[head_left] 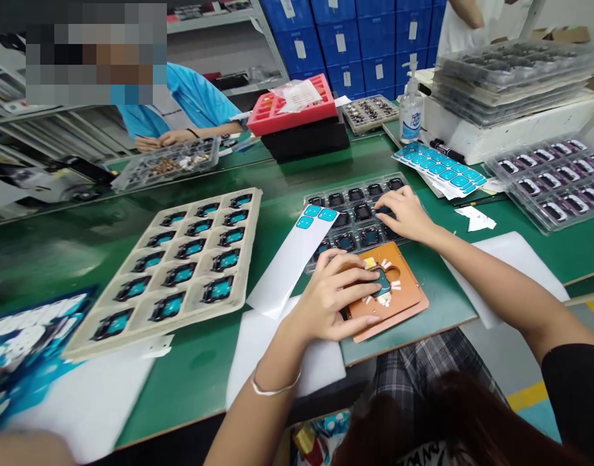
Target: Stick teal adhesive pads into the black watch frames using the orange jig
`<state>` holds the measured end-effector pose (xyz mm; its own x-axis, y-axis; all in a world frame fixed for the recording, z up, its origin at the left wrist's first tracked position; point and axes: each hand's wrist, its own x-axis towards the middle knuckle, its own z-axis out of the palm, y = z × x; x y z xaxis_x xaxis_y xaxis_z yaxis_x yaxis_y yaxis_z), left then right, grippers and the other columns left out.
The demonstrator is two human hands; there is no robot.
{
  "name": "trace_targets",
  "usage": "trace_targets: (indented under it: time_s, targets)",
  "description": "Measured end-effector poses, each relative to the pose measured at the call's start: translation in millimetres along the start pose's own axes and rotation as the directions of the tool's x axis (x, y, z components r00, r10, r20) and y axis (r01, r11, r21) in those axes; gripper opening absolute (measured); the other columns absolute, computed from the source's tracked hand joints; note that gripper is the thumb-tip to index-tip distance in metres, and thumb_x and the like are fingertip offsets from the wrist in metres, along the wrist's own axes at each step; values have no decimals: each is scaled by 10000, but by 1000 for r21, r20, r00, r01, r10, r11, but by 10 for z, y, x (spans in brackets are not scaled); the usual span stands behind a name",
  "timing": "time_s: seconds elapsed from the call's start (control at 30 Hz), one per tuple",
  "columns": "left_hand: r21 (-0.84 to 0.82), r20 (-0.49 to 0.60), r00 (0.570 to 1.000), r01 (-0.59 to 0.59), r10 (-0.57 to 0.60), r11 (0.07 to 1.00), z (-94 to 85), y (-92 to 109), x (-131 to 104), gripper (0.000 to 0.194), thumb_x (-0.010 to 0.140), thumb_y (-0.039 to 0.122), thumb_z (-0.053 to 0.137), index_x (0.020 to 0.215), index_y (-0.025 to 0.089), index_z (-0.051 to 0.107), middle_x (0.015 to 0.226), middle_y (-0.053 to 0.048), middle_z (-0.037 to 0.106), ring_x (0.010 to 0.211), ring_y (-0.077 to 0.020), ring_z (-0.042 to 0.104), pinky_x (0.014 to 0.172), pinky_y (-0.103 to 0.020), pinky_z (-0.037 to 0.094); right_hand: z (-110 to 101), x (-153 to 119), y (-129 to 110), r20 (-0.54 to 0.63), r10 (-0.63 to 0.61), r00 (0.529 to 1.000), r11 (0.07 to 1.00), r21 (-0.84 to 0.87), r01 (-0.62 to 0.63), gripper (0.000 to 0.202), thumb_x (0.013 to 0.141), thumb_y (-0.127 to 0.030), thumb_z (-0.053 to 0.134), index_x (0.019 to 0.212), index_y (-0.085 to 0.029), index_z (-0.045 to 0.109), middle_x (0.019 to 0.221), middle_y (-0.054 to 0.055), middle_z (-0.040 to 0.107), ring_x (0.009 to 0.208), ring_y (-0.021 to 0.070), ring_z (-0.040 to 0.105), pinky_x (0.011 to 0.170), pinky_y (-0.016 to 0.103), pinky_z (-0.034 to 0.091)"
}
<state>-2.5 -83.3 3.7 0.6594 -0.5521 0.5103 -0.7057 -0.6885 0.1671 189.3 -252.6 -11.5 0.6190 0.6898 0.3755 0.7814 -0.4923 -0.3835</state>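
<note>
My left hand (343,291) lies with spread fingers over an orange fixture board (401,304). Its fingertips touch a dark part with a teal face (382,282) that sits in the board's middle. White tabs and a yellow piece surround this part. Behind the board, my right hand (404,212) reaches into a clear tray (356,239) of black square parts. The fingers of that hand are bent round a black part at the tray's right side; their grip on it is partly hidden. A strip of backing paper (290,262) with several teal stickers overlaps the tray's left side.
A cream tray (251,259) of black frames with teal faces stands left. Teal sticker sheets (440,167), a sanitizer bottle (410,116) and a clear tray of purplish parts (549,220) are at right. Across the table, a person in blue handles parts beside a red box (297,116).
</note>
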Motion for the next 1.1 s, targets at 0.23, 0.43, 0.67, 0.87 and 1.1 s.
trace_targets:
  time_s: [0.23, 0.43, 0.67, 0.87, 1.1]
  targets:
    - [-50, -15, 1000, 4, -5, 999, 3, 25, 23, 355, 875, 490, 633, 1083, 213, 714, 1004, -71, 751, 1040, -274, 579, 945, -486, 365, 104, 143, -71, 252, -101, 962, 986, -100, 130, 331, 984, -306, 498, 1287, -239, 614, 1439, 91, 569, 1263, 411, 376, 963, 599, 267]
    - [-58, 5, 999, 37, -37, 998, 5, 34, 17, 356, 882, 508, 615, 1080, 230, 716, 999, -74, 747, 1045, -277, 580, 946, -488, 365, 150, 288, -60, 192, -108, 975, 994, 19, 106, 251, 894, -193, 607, 1134, -197, 681, 1124, 129, 731, 1124, 341, 488, 910, 512, 319]
    - [-74, 5, 1000, 18, -17, 997, 1, 6, -14, 373, 892, 496, 605, 1135, 226, 691, 1037, -78, 728, 1066, -278, 554, 940, -482, 372, -181, 210, 59, 23, -90, 996, 887, 457, 70, 286, 843, -289, 670, 1113, -196, 690, 894, 31, 712, 762, 167, 593, 710, 309, 460]
    - [-78, 20, 999, 43, -42, 996, -21, 14, -19, 364, 884, 487, 613, 1116, 219, 695, 1014, -76, 728, 1052, -276, 549, 932, -478, 387, -659, -182, -223, 170, -268, 948, 684, 726, 63, 238, 879, -353, 652, 1035, -209, 759, 898, 24, 690, 613, 108, 644, 557, 251, 506]
    - [-72, 24, 999, 30, -28, 997, -41, 3, -13, 386, 906, 503, 571, 1166, 234, 667, 1028, -72, 729, 1044, -272, 548, 915, -470, 387, -787, -314, -426, 369, -386, 846, 832, 535, 146, 66, 845, -257, 722, 831, -201, 754, 658, -22, 716, 618, 132, 670, 608, 244, 467]
